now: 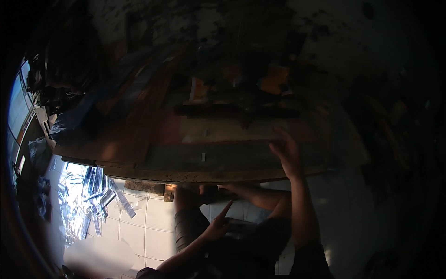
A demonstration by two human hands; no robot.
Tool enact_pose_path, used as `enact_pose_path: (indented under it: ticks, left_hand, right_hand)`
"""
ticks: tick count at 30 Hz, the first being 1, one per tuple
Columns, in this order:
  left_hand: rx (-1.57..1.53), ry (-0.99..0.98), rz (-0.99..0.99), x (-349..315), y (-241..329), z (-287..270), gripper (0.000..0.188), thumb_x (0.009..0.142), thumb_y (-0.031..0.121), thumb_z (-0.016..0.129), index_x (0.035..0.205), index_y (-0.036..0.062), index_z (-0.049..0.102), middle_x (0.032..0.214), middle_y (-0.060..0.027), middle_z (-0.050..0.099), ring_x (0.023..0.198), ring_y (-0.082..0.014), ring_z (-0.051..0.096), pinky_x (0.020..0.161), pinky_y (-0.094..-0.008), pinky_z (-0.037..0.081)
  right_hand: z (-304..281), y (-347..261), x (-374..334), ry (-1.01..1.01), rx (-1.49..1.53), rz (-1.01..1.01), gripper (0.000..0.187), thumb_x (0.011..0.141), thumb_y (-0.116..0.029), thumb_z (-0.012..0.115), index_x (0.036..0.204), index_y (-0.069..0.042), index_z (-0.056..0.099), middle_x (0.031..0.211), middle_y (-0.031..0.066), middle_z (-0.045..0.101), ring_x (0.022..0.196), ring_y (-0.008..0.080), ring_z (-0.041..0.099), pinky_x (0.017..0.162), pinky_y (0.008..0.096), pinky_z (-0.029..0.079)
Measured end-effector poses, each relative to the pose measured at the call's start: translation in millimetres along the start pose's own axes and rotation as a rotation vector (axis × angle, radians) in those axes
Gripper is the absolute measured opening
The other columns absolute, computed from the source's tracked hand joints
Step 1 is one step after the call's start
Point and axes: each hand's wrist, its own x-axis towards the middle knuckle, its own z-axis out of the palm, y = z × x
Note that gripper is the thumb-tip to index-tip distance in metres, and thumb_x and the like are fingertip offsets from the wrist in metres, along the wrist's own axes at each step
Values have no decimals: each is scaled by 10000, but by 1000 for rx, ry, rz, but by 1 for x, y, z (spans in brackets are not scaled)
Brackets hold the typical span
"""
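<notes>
My right hand (287, 151) hovers over or rests on the near part of a dark worktable (181, 162); whether it touches cannot be made out. Its thumb and forefinger are apart, and nothing shows between them. Over my lap, below the table's front edge, is my left hand (216, 229), one finger stretched out and no object visible in it. A pale flat strip (218, 130) with reddish ends lies across the table, left of my right hand. Nearer the edge sits a small white piece (203, 157). Beyond the strip runs a long dark bar-like thing (237, 111).
Orange-marked items (275, 80) stand at the table's far side, dim and unclear. Long brownish panels (148, 93) lie on the left. Shiny clear strips (95, 195) are heaped on the sunlit tiled floor (155, 218). A pale rounded surface (98, 255) is at lower left.
</notes>
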Motion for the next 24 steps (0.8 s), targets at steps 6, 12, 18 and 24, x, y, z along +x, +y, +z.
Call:
enact_pose_path:
  ticks: [6,12,18,24]
  left_hand:
    - [12,13,-65,-5,11,1,883,935,-73,523,1677,150,100,1519,-192,514,998,-168,670,970,-362,521]
    - [-15,41,-74,-11,38,-4,843,969,-61,543,1671,117,112,1382,-157,641,1055,-163,695,980,-336,514]
    - [-179,79,102,-8,24,-12,834,985,-39,570,1666,88,106,1640,-164,372,1190,-187,670,1017,-347,513]
    - [53,179,249,-14,65,-17,855,967,-49,593,1663,77,113,1696,-169,265,1267,-184,616,1021,-339,516]
  right_hand:
    - [-3,-38,14,-85,-59,-141,478,956,-108,741,1403,-30,587,1002,25,718,935,65,651,850,234,521]
    - [2,-67,22,-181,-180,-350,415,970,-144,718,1355,-16,633,1238,96,708,1096,118,647,895,262,519]
    - [-4,-107,30,-275,-152,-242,524,1077,-419,440,1375,-40,644,1405,81,654,1237,198,611,1013,346,455]
    - [4,-144,44,-315,36,-176,737,1083,-571,244,1371,-24,647,1406,110,650,1168,220,633,1005,367,432]
